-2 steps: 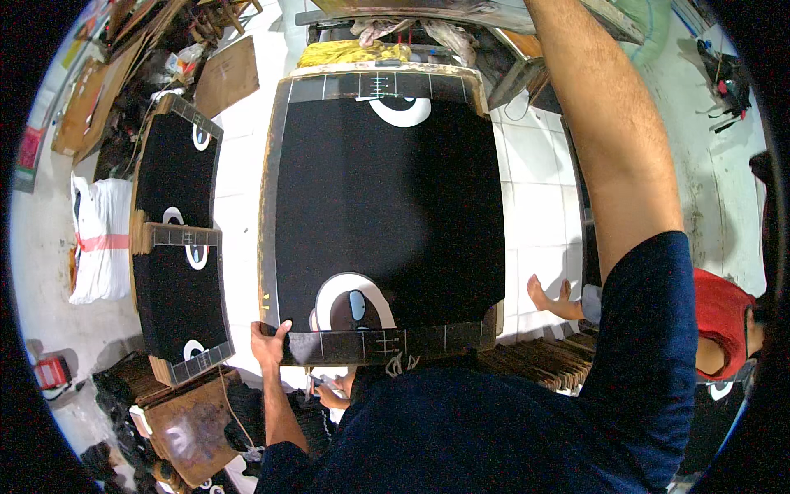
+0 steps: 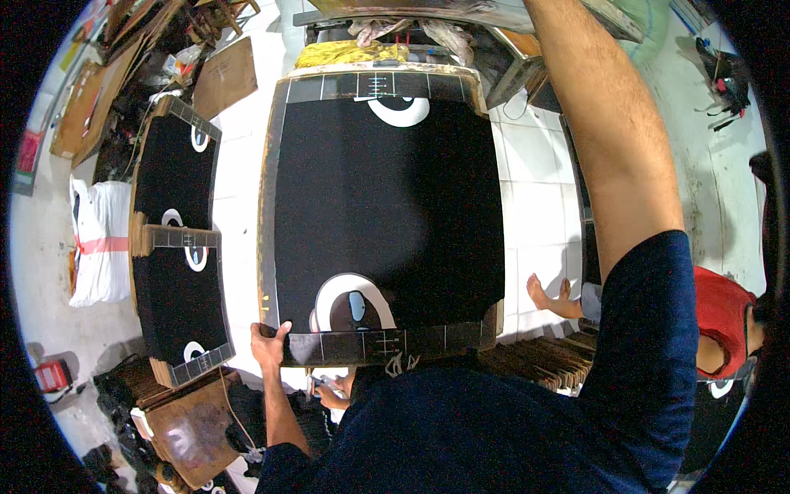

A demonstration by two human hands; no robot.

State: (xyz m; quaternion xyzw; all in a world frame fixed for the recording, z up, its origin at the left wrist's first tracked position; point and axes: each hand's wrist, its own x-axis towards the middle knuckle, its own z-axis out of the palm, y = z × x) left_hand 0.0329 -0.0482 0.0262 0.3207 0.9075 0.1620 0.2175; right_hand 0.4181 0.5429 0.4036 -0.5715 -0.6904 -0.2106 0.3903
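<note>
A cloth (image 2: 387, 198) is spread on a board (image 2: 268, 189) at frame centre, its lower-left corner held by the left hand (image 2: 268, 344). Rags (image 2: 350, 54) are heaped behind, at top centre; a bundle (image 2: 103, 222) is placed far left.

The dark navy shirt (image 2: 494, 436) has short, wide sleeves (image 2: 643, 329) that leave both forearms (image 2: 285, 418) bare.

The fisheye head view looks steeply down from above and to the right of the bare left hand (image 2: 268, 344), near enough that the broad, rectangular black fabric panel (image 2: 387, 206) beyond it fills the middle, yet wide enough to include white tiled floor (image 2: 539, 218) well right of the hand.
</note>
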